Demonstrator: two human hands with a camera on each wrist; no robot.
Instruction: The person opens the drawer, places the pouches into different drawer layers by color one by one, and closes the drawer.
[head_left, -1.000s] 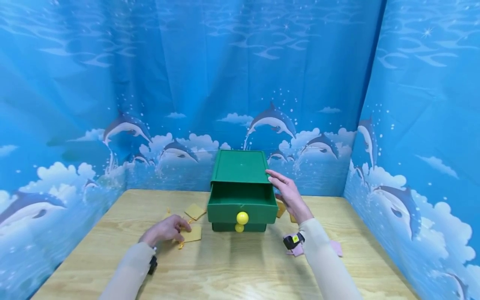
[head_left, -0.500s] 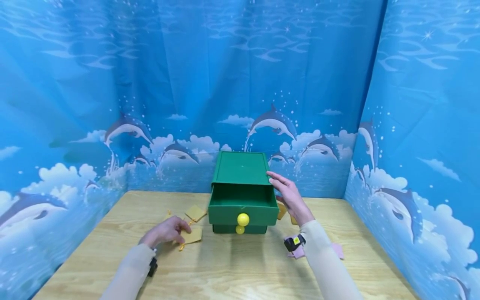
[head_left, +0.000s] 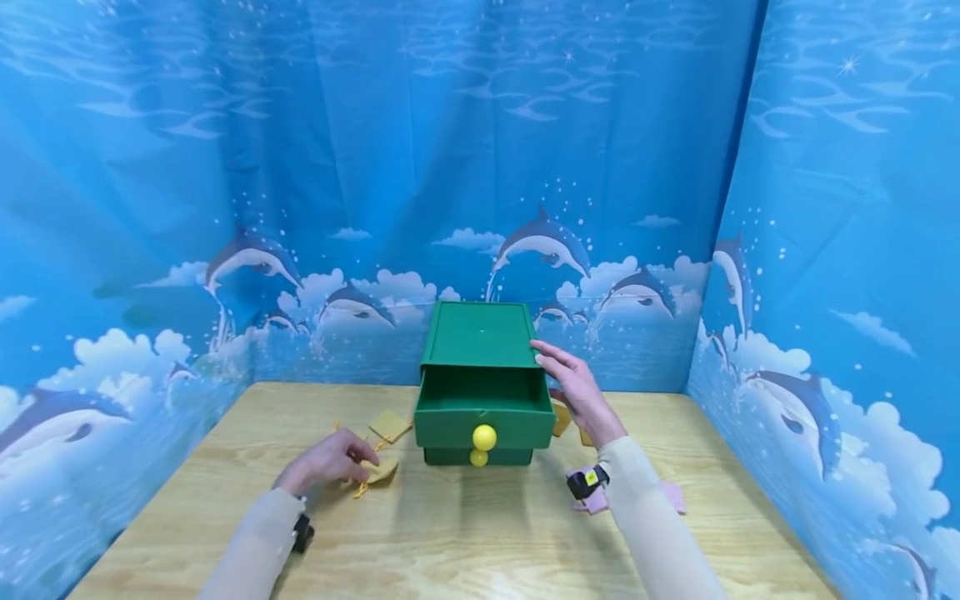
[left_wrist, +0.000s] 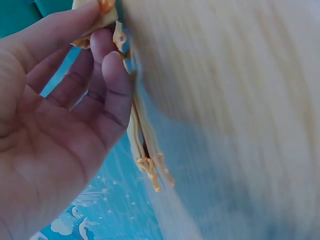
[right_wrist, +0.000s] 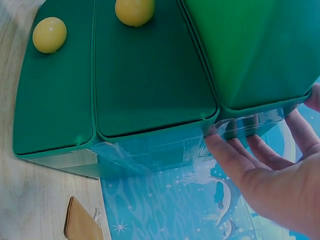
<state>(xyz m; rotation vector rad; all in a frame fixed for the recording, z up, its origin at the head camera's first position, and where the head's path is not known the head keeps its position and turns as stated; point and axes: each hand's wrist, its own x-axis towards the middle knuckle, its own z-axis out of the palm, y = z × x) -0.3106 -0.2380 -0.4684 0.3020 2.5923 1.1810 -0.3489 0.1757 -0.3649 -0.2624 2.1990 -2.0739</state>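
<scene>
My left hand pinches a small yellow pouch with an orange cord between thumb and finger, left of a green drawer cabinet. The pouch is bent, and its cord end shows close up in the left wrist view. More flat yellow pouches lie beyond these fingers; one yellow pouch lies beside the cabinet. The upper drawer is pulled out, and no contents show in it. My right hand rests its extended fingertips against the cabinet's right side, near the top.
Tan pieces lie right of the cabinet, partly hidden by the right hand. Pink cloth-like pieces lie under and beside the right forearm. Yellow knobs stick out from the drawer fronts. A dolphin-print curtain surrounds the wooden table.
The left hand has drawn slightly left, and the pouch in its fingers has gone from flat to bent. The right hand stays against the cabinet, and the drawer looks unmoved.
</scene>
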